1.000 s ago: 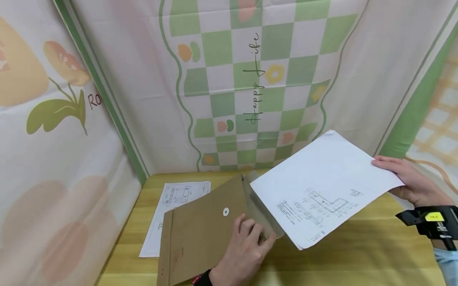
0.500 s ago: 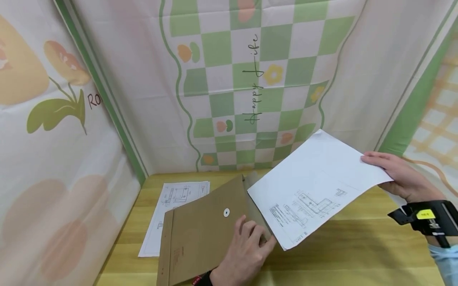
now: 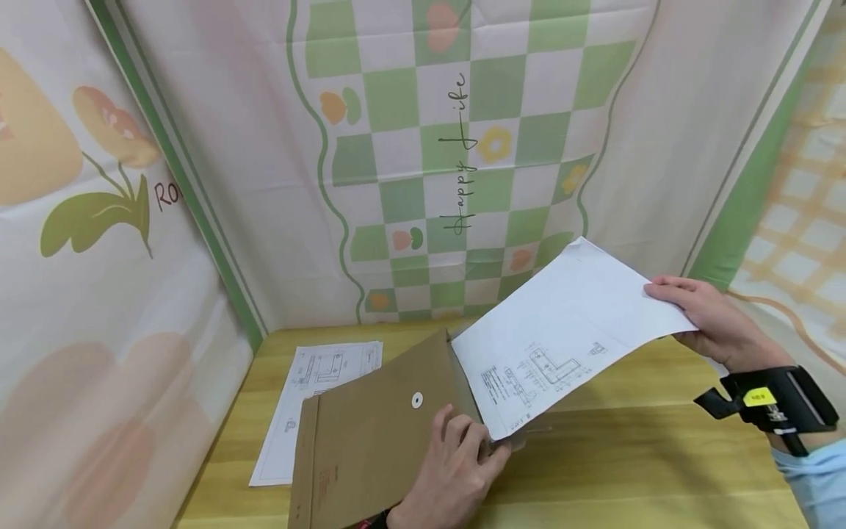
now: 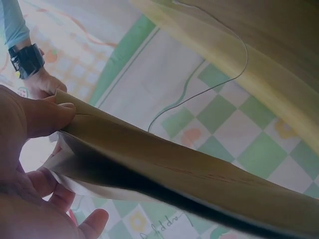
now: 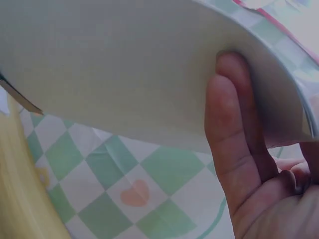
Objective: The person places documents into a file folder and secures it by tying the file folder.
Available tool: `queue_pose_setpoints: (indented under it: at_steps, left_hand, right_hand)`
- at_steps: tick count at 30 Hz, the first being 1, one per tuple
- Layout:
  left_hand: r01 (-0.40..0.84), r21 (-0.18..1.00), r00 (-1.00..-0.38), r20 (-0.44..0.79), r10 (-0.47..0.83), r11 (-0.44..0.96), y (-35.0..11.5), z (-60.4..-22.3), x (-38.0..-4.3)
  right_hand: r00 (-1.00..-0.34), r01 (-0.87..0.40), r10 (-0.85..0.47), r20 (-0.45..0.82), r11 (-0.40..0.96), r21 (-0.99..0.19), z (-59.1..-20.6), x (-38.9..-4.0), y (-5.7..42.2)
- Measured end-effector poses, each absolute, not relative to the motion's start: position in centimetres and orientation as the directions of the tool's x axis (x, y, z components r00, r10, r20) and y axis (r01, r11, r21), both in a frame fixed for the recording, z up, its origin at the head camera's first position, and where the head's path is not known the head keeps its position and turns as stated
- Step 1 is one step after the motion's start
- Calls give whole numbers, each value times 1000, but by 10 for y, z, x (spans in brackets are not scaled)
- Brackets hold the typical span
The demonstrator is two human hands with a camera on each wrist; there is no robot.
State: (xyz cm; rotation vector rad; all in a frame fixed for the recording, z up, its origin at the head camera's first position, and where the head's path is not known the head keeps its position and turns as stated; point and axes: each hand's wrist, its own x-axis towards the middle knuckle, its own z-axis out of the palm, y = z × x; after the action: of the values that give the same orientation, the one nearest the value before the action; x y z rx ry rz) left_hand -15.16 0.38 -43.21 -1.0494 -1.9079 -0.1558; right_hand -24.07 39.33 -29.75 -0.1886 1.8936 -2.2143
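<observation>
A brown paper document envelope [image 3: 370,433] with a white round button slants over the table in the head view. My left hand [image 3: 456,463] grips it at its open end; in the left wrist view, the thumb [image 4: 55,117] lies on the upper side and fingers stay below. A dark gap shows along the envelope's mouth [image 4: 149,149] there. My right hand [image 3: 720,323] pinches the right edge of white paper sheets [image 3: 568,316] printed with a bracket drawing. Their lower left end is right at the mouth. From underneath, the right wrist view shows fingers [image 5: 224,109] flat against the curved paper.
Another sheet with a technical drawing [image 3: 291,426] lies on the wooden table [image 3: 634,470], partly covered by the envelope. A thin string [image 4: 245,55] hangs off the envelope. Printed fabric curtains [image 3: 264,184] enclose the table at the back and sides.
My right hand has brought the paper sheets leftward, and their lower left edge has come into the envelope's mouth. My left hand keeps its grip on the envelope almost in place.
</observation>
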Motion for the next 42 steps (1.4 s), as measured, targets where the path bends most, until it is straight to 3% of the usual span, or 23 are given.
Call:
queue_pose_setpoints:
  at_steps: [14,21,28,33,42]
  left_hand:
    - [703,-314,-232,747,623,638,0,-424,-146]
    - [705,-317,-224,749,623,635,1,-427,-148]
    - [726,-272,-248,753,610,631,3,-442,-153]
    - [725,-268,-251,755,606,634,3,-446,-154]
    - [707,-304,-244,743,624,639,1,-434,-153]
  right_hand:
    - [-991,77,-113,-76,-4,-997,-291,-237,379]
    - [-982,76,-176,-60,-82,-994,-300,-239,381]
    - [-971,59,-236,-48,-38,-998,-303,-236,381]
    - [-955,57,-294,-31,-80,-995,-305,-236,382]
    - [-961,87,-268,-60,-90,-992,-307,-239,387]
